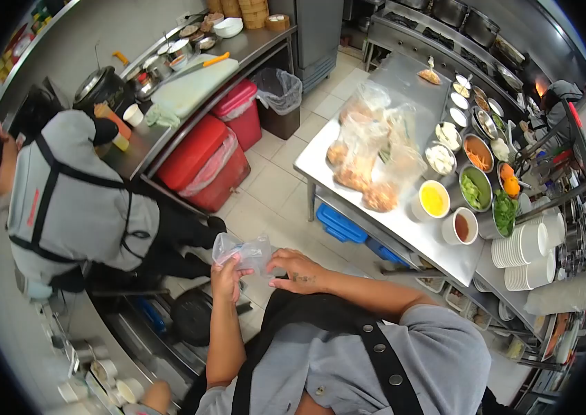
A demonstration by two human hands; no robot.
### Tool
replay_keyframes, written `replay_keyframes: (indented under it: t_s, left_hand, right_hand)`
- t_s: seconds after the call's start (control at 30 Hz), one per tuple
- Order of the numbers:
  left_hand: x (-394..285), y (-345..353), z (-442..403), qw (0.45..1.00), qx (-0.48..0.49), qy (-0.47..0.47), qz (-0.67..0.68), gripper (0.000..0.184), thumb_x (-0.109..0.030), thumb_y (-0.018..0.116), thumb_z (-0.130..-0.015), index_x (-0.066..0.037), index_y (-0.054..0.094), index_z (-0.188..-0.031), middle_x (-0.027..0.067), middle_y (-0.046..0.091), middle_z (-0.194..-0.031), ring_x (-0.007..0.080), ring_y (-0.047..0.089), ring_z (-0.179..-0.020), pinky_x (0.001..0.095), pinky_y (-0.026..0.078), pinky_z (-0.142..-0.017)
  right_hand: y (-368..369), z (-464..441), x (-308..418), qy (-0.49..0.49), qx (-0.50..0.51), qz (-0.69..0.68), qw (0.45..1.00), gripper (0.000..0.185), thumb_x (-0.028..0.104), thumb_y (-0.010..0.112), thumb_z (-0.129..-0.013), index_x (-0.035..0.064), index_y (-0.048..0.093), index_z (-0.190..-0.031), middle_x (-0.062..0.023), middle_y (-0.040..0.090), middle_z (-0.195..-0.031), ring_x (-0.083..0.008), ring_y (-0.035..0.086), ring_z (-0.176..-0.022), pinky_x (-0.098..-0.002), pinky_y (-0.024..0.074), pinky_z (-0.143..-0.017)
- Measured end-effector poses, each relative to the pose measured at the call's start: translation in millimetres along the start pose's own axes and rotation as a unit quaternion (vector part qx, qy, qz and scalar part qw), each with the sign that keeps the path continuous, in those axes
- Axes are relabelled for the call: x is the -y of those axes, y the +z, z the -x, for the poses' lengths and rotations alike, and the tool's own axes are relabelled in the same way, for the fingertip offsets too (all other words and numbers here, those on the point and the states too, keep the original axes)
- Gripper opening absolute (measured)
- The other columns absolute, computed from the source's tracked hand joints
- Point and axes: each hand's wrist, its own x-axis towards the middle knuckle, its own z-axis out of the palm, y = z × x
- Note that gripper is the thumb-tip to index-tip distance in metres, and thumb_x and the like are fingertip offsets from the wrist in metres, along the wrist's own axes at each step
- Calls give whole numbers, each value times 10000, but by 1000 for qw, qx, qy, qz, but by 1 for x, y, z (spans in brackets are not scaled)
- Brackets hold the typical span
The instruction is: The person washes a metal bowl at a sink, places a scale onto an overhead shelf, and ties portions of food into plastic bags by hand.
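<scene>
A clear plastic bag (257, 250) is in front of my apron, above the tiled floor, and looks as if nothing is in it. My left hand (225, 278) pinches its left side between thumb and fingers. At the bag's right edge, my right hand (293, 270) has its curved fingers on the plastic. Several filled clear bags (356, 173) lie together on the steel table (469, 257), ahead and to the right of my hands. The food inside them looks orange and brown.
Tubs of yellow (434, 199) and red-brown liquid (460, 226) stand near bowls of carrot strips (478, 153) and cut greens (474, 188). Stacked white containers (519, 245) are at right. A co-worker (78, 187) stands at left, beside red bins (203, 162). Another person (561, 93) is near the stove.
</scene>
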Motion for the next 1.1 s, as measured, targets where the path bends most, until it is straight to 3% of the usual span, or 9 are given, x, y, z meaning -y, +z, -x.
replay_keyframes:
  t_s: [0.13, 0.27, 0.37, 0.47, 0.57, 0.7, 0.87, 0.97, 1.1]
  left_hand:
    - [-60, 1, -89, 992, -89, 93, 17, 286, -57, 561, -834, 12, 584, -1111, 124, 647, -1038, 239, 654, -880, 360, 553, -648]
    - [-94, 29, -169, 978, -40, 159, -127, 287, 29, 534, -787, 37, 621, -1061, 113, 649, -1006, 169, 624, -873, 303, 507, -746]
    - [-106, 71, -226, 935, 114, 171, -290, 350, 47, 518, -730, 30, 631, -1060, 65, 659, -960, 129, 600, -878, 259, 465, -803]
    - [-101, 122, -287, 897, 301, 107, -306, 343, 52, 501, -734, 14, 637, -1046, 63, 661, -945, 141, 609, -869, 278, 482, -781]
    - [-110, 156, -361, 877, 317, 117, -341, 308, 54, 497, -747, 7, 648, -1011, 73, 659, -950, 149, 621, -854, 282, 497, -755]
    - [-142, 162, -480, 938, 206, 96, -263, 94, -78, 587, -842, -22, 626, -907, 52, 642, -826, 141, 614, -759, 284, 509, -692]
    - [-165, 159, -582, 954, 180, 74, -229, 212, -22, 553, -783, -12, 604, -988, 76, 649, -912, 178, 631, -799, 320, 522, -734]
    - [-180, 191, -624, 959, 184, 32, -213, 265, 1, 527, -763, -3, 592, -1020, 93, 648, -944, 201, 638, -832, 337, 523, -773]
    - [-191, 258, -698, 945, 236, 20, -224, 266, 4, 530, -751, 4, 594, -1009, 86, 638, -941, 196, 620, -856, 324, 502, -802]
  right_hand:
    - [-24, -77, -41, -8, -82, 55, 995, 332, 323, 749, -781, 91, 618, -979, -148, 579, -1074, -333, 550, -1038, -410, 437, -899]
    - [-57, -127, -46, 202, -196, -105, 954, 460, 360, 680, -867, 61, 535, -1185, -126, 518, -1202, -214, 555, -1021, -337, 462, -860]
    - [-84, -161, -62, 212, -301, -288, 884, 535, 344, 660, -886, 33, 461, -1273, -127, 479, -1247, -159, 544, -975, -305, 471, -837]
    - [-104, -194, -104, 214, -274, -274, 897, 555, 318, 653, -886, 14, 443, -1300, -135, 544, -1168, -160, 552, -916, -312, 482, -826]
    - [-132, -220, -137, 232, -295, -208, 903, 514, 299, 655, -875, -1, 491, -1259, -137, 598, -1112, -192, 574, -939, -323, 488, -827]
    - [-184, -254, -167, 272, -335, -190, 882, 449, 307, 657, -876, 5, 554, -1192, -148, 585, -1163, -208, 594, -959, -324, 488, -807]
    - [-261, -269, -169, 298, -388, -90, 868, 439, 273, 704, -842, 52, 564, -1195, -169, 552, -1171, -256, 579, -999, -341, 480, -815]
    - [-304, -261, -172, 294, -484, 235, 790, 514, 266, 783, -746, 86, 574, -1180, -188, 529, -1199, -326, 532, -1099, -419, 432, -921]
    - [-363, -255, -161, 524, -465, 433, 567, 947, 355, 869, -603, 72, 399, -1374, -224, 416, -1379, -417, 338, -1320, -541, 248, -1089]
